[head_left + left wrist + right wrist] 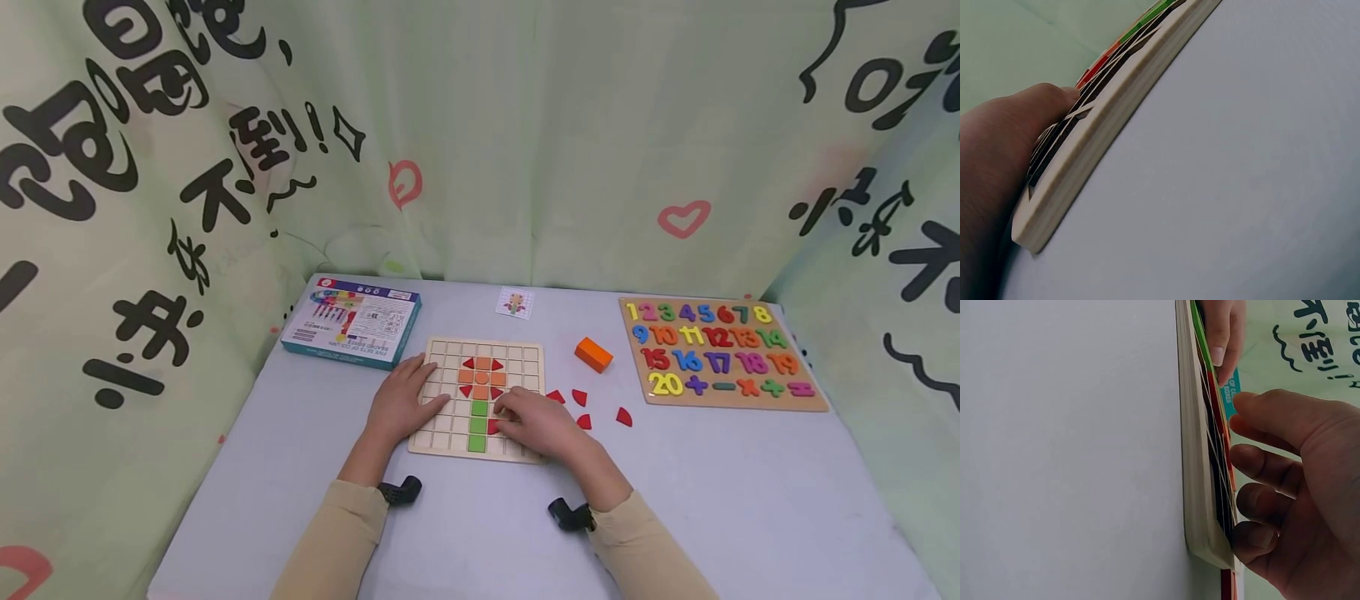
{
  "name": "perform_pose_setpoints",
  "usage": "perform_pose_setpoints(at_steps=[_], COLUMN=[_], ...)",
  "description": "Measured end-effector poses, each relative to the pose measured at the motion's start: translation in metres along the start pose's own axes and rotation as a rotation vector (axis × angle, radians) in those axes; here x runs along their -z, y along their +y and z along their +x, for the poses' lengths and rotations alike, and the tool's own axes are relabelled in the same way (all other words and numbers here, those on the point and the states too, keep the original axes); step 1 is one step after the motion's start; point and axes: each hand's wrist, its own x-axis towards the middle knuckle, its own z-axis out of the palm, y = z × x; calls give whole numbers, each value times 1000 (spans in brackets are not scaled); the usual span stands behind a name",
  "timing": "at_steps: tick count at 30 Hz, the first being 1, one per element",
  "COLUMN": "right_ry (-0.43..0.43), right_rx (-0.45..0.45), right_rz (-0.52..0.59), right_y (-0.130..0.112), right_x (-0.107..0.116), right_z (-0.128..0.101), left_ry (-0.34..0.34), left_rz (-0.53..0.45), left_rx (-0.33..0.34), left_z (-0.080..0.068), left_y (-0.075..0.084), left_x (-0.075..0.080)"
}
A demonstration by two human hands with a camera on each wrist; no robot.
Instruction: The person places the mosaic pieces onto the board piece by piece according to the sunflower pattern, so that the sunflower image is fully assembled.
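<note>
A wooden grid board [448,442] lies on the table. Orange square tiles [483,363], red quarter-round pieces [466,391] and a column of green square tiles [477,425] sit in its cells. My left hand [400,400] rests on the board's left edge, thumb [1054,100] lying over the cells. Over the right part hovers my right hand [536,423], fingers loosely bent. Its thumb tip is beside a red quarter-round piece [492,427] right of the green column. In the right wrist view nothing shows between thumb and fingers [1263,465].
Several loose red pieces [624,417] lie right of the board, near an orange block or tile stack [593,355]. A patterned card [514,302] lies behind. At back left sits a flat box [352,321]; a number puzzle board [720,354] lies at right. Printed curtains [540,150] surround the table.
</note>
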Motion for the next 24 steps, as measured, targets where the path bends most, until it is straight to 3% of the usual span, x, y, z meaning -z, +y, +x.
perform_pose_setpoints(at_steps=[11, 24], right_ry=[71, 69], right_rx=[-120, -228], right_rz=[54, 90], right_y=[25, 63], right_x=[19, 40], right_z=[-12, -16], left_ry=[-6, -2], left_rz=[19, 12], left_rx=[-9, -9], left_z=[1, 1], left_y=[-2, -3], left_x=[-1, -1])
